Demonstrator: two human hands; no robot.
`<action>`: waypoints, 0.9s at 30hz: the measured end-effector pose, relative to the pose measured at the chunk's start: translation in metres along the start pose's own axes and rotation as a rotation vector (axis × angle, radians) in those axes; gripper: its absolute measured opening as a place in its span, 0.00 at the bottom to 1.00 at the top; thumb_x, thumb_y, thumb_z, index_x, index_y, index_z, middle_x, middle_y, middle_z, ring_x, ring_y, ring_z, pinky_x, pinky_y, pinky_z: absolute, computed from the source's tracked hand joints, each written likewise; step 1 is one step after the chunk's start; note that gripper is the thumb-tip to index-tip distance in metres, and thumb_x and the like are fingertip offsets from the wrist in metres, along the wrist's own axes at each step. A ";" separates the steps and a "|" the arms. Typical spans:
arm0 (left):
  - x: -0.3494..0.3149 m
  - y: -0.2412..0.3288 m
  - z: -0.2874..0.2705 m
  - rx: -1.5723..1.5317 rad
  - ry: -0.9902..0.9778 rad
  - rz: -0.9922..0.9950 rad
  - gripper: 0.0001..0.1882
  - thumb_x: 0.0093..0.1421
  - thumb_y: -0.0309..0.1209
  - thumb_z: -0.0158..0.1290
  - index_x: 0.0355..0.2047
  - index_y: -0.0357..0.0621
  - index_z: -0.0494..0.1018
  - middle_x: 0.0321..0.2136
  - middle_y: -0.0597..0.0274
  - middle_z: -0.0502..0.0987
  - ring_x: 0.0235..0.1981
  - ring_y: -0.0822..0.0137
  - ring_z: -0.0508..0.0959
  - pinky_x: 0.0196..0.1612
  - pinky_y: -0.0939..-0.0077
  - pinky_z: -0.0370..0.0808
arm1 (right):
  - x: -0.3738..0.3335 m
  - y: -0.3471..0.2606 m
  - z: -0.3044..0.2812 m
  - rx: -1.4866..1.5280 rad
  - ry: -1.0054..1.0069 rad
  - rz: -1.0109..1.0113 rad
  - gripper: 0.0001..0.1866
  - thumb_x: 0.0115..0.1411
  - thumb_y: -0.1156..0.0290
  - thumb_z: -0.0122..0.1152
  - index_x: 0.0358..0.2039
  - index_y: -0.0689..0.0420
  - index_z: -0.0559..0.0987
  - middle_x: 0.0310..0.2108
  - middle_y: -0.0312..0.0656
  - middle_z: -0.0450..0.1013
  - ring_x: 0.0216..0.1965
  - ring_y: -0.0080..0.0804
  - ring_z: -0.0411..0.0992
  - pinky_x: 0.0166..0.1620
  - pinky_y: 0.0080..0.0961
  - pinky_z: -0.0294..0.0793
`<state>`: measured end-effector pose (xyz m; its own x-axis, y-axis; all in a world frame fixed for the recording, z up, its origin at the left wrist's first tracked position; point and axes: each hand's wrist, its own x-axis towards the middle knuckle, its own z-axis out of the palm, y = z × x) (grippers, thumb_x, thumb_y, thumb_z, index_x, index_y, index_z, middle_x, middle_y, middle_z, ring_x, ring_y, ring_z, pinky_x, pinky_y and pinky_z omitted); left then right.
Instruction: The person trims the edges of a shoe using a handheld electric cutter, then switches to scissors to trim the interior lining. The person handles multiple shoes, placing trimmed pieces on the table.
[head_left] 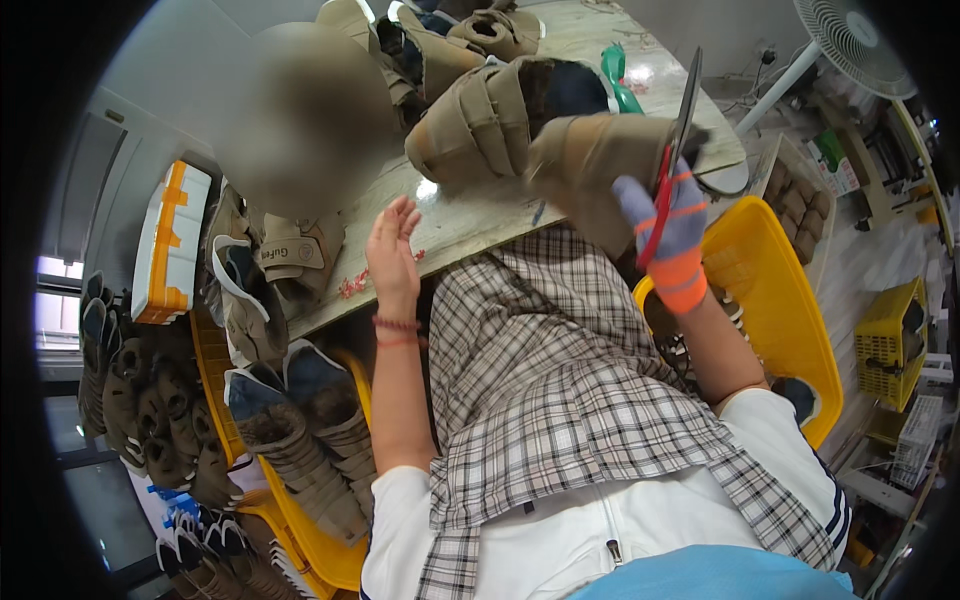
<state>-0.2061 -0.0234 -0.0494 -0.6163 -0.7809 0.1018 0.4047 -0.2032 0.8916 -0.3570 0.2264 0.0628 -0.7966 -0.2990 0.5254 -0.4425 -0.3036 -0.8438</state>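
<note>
My left hand [393, 240] is bare and raised at the table's near edge, fingers apart and nothing in it. A purple and orange glove covers my right hand [672, 225], which is closed on red-handled scissors [660, 205], their blades pointing up. Against that hand is a tan boot [585, 165], smeared by motion; I cannot tell if the fingers grip it too. Just left of it, another tan boot [470, 130] with wide straps and a dark lining lies on the table [480, 215].
More tan boots [450, 55] lie at the far side, near a green-handled tool [620, 80]. A blurred brown shape [310, 120] hides the upper left. Yellow crates [780, 290] stand at both sides, boots [290, 430] in the left one. A fan [855, 45] stands at upper right.
</note>
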 end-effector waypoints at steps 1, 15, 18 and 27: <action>0.023 -0.014 -0.006 0.003 0.064 -0.008 0.18 0.65 0.36 0.45 0.45 0.31 0.69 0.43 0.56 0.73 0.45 0.65 0.72 0.51 0.70 0.68 | 0.014 0.015 -0.009 -0.284 0.024 -0.073 0.13 0.51 0.74 0.60 0.38 0.61 0.73 0.22 0.39 0.73 0.23 0.26 0.72 0.29 0.23 0.71; 0.098 -0.059 0.080 -0.493 -0.222 -0.404 0.25 0.57 0.45 0.54 0.47 0.37 0.70 0.43 0.60 0.76 0.44 0.65 0.74 0.51 0.69 0.70 | 0.142 0.255 -0.007 0.081 -0.363 -0.045 0.21 0.65 0.60 0.44 0.42 0.69 0.71 0.37 0.50 0.74 0.39 0.39 0.75 0.48 0.27 0.74; 0.089 -0.074 0.078 -0.417 -0.100 -0.261 0.25 0.57 0.44 0.54 0.46 0.37 0.70 0.43 0.60 0.75 0.44 0.66 0.74 0.49 0.71 0.71 | 0.123 0.252 0.014 0.745 -0.228 0.360 0.15 0.63 0.66 0.49 0.38 0.68 0.74 0.38 0.49 0.76 0.39 0.38 0.75 0.49 0.28 0.74; 0.012 -0.002 0.015 0.812 0.452 0.632 0.13 0.52 0.28 0.57 0.37 0.40 0.68 0.36 0.56 0.68 0.39 0.61 0.68 0.44 0.70 0.66 | 0.089 0.230 -0.042 -0.727 -0.180 -0.296 0.14 0.64 0.66 0.47 0.40 0.64 0.74 0.34 0.46 0.74 0.37 0.38 0.71 0.40 0.32 0.70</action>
<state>-0.2245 -0.0232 -0.0429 -0.0882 -0.7833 0.6154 -0.1042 0.6216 0.7763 -0.5474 0.1681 -0.0893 -0.5530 -0.4581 0.6959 -0.8317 0.2535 -0.4940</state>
